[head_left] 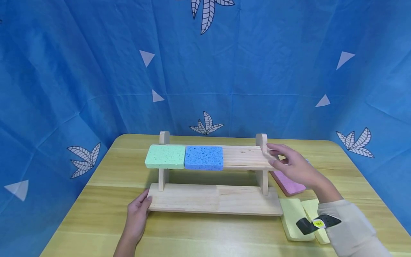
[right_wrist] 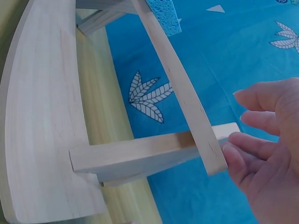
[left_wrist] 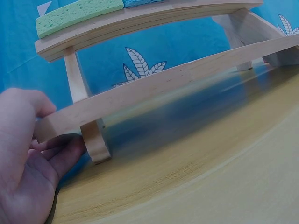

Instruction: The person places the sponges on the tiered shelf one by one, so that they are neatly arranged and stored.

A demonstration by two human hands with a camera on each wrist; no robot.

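L hand (head_left: 137,210) @ shelf (head_left: 212,200); R (head_left: 296,166) ditto

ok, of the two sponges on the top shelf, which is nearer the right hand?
Blue sponge: it sits between the green sponge and the right hand, beside the top shelf's bare stretch. Green is at the left end.

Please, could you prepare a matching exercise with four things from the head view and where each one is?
Column one:
1. green sponge
2. blue sponge
3. pink sponge
4. left hand

Column two:
A. on the table, right of the rack
B. at the left end of the upper shelf
C. gripping the lower shelf
D. immediately right of the green sponge

Pairs: 1-B, 2-D, 3-A, 4-C
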